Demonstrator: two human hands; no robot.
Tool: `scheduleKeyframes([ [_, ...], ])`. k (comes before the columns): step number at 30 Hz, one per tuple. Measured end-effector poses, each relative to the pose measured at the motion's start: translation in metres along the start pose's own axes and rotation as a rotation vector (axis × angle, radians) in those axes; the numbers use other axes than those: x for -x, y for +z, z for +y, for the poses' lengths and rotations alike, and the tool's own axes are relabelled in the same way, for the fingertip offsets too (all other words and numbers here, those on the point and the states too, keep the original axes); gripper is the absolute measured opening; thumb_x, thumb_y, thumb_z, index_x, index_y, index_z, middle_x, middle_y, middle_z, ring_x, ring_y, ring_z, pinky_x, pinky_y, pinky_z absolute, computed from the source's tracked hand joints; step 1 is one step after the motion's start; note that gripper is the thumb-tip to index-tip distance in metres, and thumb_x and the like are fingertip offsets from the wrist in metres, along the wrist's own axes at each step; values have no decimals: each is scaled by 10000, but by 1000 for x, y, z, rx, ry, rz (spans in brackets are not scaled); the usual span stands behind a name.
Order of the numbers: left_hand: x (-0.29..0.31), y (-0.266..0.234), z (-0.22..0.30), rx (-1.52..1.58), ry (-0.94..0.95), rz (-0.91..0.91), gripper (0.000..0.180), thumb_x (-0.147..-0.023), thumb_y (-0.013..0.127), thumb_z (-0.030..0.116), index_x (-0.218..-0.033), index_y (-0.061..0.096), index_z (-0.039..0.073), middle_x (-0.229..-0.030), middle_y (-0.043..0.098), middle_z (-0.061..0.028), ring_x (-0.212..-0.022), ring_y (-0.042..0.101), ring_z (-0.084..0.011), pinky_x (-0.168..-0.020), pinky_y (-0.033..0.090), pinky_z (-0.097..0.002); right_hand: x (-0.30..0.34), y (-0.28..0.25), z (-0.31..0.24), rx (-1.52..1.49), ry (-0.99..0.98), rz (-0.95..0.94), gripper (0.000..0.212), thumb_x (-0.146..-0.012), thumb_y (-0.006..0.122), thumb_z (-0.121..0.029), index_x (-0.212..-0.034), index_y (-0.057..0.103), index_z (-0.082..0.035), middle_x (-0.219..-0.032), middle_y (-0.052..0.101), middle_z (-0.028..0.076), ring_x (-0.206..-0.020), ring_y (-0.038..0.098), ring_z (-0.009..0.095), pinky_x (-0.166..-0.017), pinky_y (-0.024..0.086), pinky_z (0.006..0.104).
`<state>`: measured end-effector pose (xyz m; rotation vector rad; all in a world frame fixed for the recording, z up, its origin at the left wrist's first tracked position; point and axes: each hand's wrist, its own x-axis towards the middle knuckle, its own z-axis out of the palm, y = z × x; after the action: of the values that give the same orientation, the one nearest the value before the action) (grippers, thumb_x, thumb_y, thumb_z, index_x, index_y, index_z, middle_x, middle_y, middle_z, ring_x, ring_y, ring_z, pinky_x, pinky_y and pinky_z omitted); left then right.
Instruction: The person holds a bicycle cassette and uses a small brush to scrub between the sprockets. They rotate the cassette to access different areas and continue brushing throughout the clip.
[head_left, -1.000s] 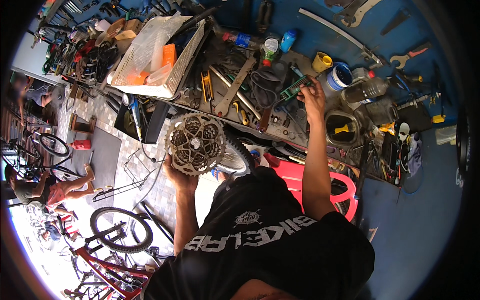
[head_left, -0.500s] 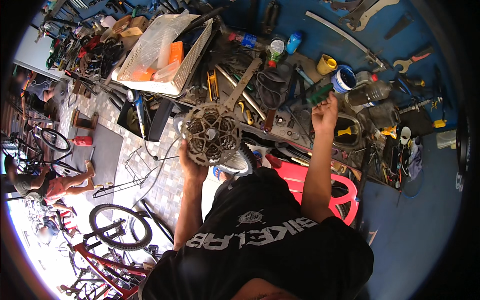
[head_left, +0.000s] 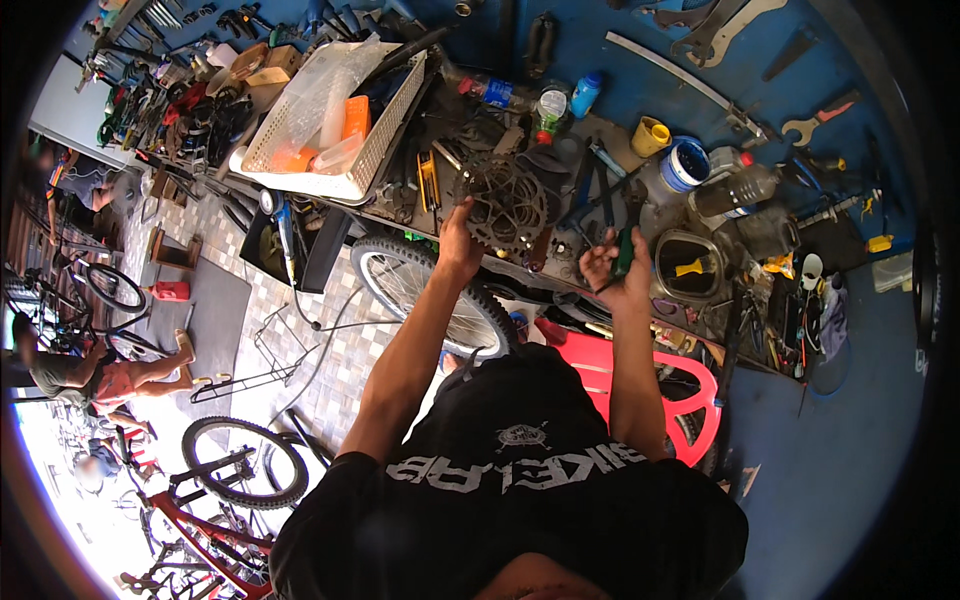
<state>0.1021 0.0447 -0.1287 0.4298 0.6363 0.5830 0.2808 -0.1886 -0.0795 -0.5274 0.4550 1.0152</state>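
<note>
Bicycle cassette [head_left: 505, 207] is held at the workbench [head_left: 618, 132] by the left hand [head_left: 459, 242], fingers clamped on its rim, presumably leaving its face exposed; the right hand [head_left: 627, 284], near it, has fingers curled around a green-handled tool [head_left: 625, 253].

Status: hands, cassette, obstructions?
Left hand gripping cassette by its edge. Right hand holding green-handled tool. Tools crowding workbench.

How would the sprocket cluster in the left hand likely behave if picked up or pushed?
The sprocket cluster is probably stiff, as its toothed rings look metallic. It may feel fairly heavy for its size, with several rings nested together, despite the cutouts. Its round outline suggests it could roll bumpily on edge.
</note>
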Motion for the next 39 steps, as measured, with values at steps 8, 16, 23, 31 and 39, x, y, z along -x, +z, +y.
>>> scheduleKeyframes([
  [8, -35, 7, 12, -250, 42, 137, 642, -957, 694, 138, -1521, 403, 42, -1423, 584, -164, -1232, 606, -305, -997, 527, -454, 58, -3, 28, 416, 266, 92, 582, -908, 640, -686, -954, 638, -106, -929, 680, 122, -992, 723, 333, -835, 584, 480],
  [16, -22, -7, 30, -799, 506, 397, 540, -929, 725, 197, -1370, 498, -17, -1224, 626, -153, -987, 637, -240, -789, 546, -342, 36, -19, 38, 336, 86, -87, 308, -1011, 675, -391, -1044, 596, -95, -1113, 705, 189, -818, 733, 249, -667, 633, 367],
  [23, 87, 24, 37, -1016, 612, 10, 312, -1001, 712, 232, -1160, 680, -36, -1059, 724, -174, -986, 688, -224, -844, 561, -356, 21, 24, 59, 269, -113, -245, 249, -1017, 666, -378, -1031, 591, -141, -1017, 682, 76, -971, 668, 241, -882, 532, 413],
  [31, 149, 47, 17, -945, 125, -136, 309, -1041, 689, 268, -1115, 749, -25, -830, 732, -67, -772, 654, -103, -694, 531, -304, 14, 56, 106, 332, -234, -356, 372, -1046, 591, -506, -975, 581, -141, -1022, 654, 40, -1042, 638, 226, -987, 482, 412],
  [39, 135, 37, 30, -873, 230, -217, 365, -1029, 662, 103, -1363, 625, -41, -1059, 771, -120, -921, 694, -124, -826, 558, -286, 34, 42, 132, 499, -156, -399, 376, -1068, 559, -448, -1172, 597, -88, -1145, 669, 69, -1120, 646, 223, -1002, 483, 404],
])
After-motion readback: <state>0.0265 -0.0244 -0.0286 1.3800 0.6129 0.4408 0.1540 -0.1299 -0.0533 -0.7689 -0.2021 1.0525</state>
